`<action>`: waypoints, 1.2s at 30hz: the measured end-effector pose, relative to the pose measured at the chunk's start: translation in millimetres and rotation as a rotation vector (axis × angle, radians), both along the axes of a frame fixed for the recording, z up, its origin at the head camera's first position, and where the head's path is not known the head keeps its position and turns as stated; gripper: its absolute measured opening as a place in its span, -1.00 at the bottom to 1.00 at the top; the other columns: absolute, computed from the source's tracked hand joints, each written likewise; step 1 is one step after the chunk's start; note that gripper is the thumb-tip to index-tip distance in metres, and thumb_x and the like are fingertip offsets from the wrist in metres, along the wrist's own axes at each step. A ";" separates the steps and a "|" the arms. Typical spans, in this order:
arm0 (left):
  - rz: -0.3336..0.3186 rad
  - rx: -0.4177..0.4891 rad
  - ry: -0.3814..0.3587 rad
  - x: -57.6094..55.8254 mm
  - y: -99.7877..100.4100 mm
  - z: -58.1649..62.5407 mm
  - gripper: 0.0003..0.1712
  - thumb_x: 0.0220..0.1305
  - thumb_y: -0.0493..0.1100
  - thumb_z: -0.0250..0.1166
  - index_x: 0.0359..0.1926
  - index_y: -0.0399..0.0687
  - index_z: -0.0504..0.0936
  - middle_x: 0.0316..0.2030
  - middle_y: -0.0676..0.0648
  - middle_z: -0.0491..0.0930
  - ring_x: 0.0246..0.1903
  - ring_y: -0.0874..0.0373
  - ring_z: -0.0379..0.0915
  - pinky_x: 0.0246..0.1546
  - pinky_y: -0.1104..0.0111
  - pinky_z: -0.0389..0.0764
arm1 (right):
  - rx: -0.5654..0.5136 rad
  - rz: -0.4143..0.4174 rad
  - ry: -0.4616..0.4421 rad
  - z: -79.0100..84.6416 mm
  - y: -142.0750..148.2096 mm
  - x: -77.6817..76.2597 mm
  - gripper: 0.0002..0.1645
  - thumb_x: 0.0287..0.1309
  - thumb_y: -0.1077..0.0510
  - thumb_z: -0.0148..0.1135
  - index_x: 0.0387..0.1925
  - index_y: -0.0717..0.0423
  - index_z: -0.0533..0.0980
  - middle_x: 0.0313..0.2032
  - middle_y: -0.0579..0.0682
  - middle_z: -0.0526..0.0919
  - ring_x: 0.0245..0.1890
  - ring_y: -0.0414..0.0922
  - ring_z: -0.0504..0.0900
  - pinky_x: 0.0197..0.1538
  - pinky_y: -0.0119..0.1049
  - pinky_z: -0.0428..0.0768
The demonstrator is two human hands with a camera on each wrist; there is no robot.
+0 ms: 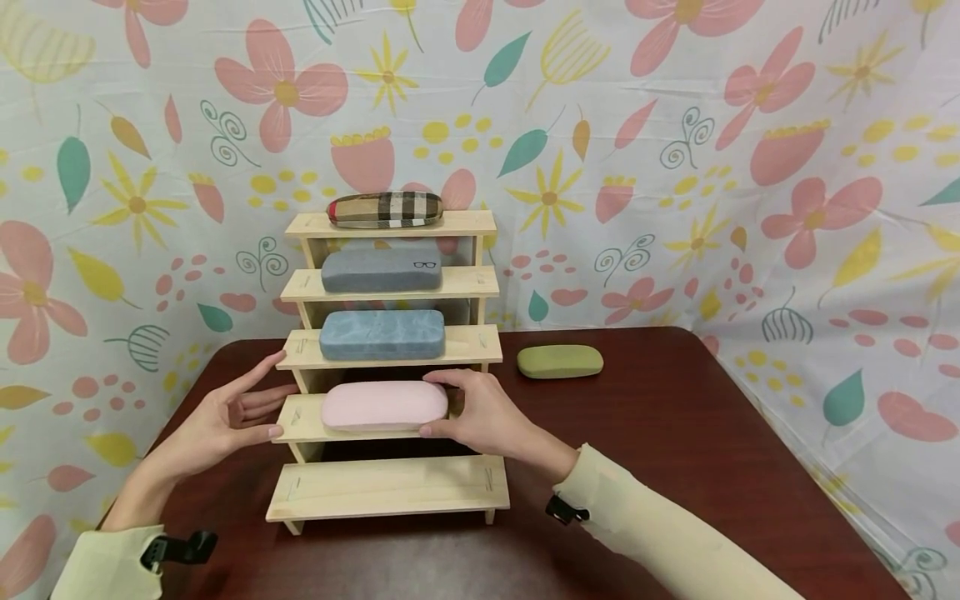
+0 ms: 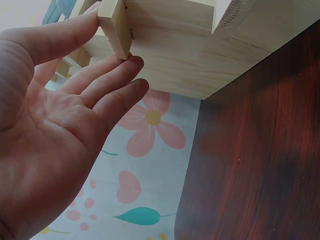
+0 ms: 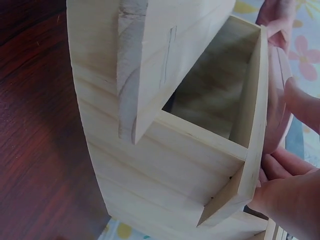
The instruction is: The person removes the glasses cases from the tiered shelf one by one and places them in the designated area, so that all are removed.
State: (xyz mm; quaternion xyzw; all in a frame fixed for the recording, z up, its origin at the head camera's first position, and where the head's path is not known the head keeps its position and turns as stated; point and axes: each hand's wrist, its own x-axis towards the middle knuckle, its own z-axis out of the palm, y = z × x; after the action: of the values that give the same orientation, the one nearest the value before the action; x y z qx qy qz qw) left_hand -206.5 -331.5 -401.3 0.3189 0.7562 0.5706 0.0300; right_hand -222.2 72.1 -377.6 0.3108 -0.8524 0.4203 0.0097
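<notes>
A pink glasses case [image 1: 384,405] lies lengthwise on the second shelf from the bottom of a stepped wooden rack [image 1: 382,492]. My right hand [image 1: 483,412] holds the case's right end, thumb at the front and index finger behind. In the right wrist view the case [image 3: 276,100] shows edge-on past the shelf board. With fairly straight, spread fingers, my left hand [image 1: 225,417] touches the rack's left side. Seen from the left wrist, its thumb and fingertips meet the end of a shelf board [image 2: 114,25].
Higher shelves carry a light blue case [image 1: 382,335], a grey-blue case [image 1: 381,271] with a glasses mark, and a plaid case [image 1: 386,210] on top. A green case [image 1: 559,362] lies on the dark wooden table [image 1: 675,467], right of the rack. Behind hangs a flowered cloth [image 1: 600,125].
</notes>
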 end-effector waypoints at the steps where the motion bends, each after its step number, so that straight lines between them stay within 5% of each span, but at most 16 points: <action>1: -0.002 0.001 0.000 0.0 0.1 0.1 0.13 0.30 -0.64 0.29 0.71 -0.15 -0.11 0.52 0.27 0.28 0.37 0.23 0.42 -0.06 0.23 0.75 | -0.007 0.002 -0.005 0.0 0.3 0.4 -0.25 0.04 0.15 0.71 0.28 0.13 0.62 0.16 -0.02 0.70 -0.08 -0.19 0.67 -0.06 -0.20 0.67; 6: 0.000 -0.002 0.001 0.4 0.5 0.7 0.14 0.30 -0.64 0.30 0.71 -0.15 -0.11 0.53 0.27 0.27 0.37 0.25 0.42 -0.05 0.24 0.75 | -0.034 0.012 -0.026 0.8 3.3 2.3 -0.25 0.04 0.22 0.69 0.28 0.19 0.60 0.13 0.05 0.70 -0.06 -0.08 0.72 -0.01 0.01 0.71; 15: -0.003 0.004 0.003 0.2 -0.9 0.1 0.14 0.29 -0.65 0.29 0.71 -0.14 -0.10 0.57 0.26 0.20 0.38 0.26 0.41 -0.06 0.23 0.75 | -0.028 0.013 -0.018 -0.5 7.7 0.2 -0.19 -0.01 0.18 0.73 0.30 0.14 0.60 0.14 -0.01 0.70 -0.04 -0.14 0.71 0.03 -0.13 0.68; 25: -0.005 0.006 -0.001 -0.1 -1.3 -1.5 0.14 0.29 -0.65 0.29 0.71 -0.15 -0.11 0.56 0.28 0.21 0.37 0.27 0.41 -0.06 0.23 0.75 | -0.052 0.037 -0.054 -2.4 6.2 -0.4 -0.19 -0.01 0.18 0.73 0.30 0.18 0.60 0.15 0.04 0.69 -0.07 -0.04 0.61 0.01 0.11 0.63; 36: 0.015 -0.010 0.013 0.5 0.6 -0.9 0.14 0.29 -0.64 0.30 0.71 -0.14 -0.09 0.61 0.22 0.10 0.38 0.29 0.40 -0.06 0.25 0.75 | -0.036 0.024 -0.050 -1.1 7.4 0.8 -0.18 -0.02 0.18 0.73 0.32 0.13 0.60 0.13 -0.02 0.69 -0.13 -0.13 0.61 -0.12 -0.26 0.56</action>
State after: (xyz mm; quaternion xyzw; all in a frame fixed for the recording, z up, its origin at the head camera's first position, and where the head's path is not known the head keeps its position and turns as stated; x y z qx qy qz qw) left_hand -206.0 -331.0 -402.1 0.3168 0.7615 0.5650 0.0221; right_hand -221.4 79.5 -378.8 0.3101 -0.8410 0.4432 -0.0109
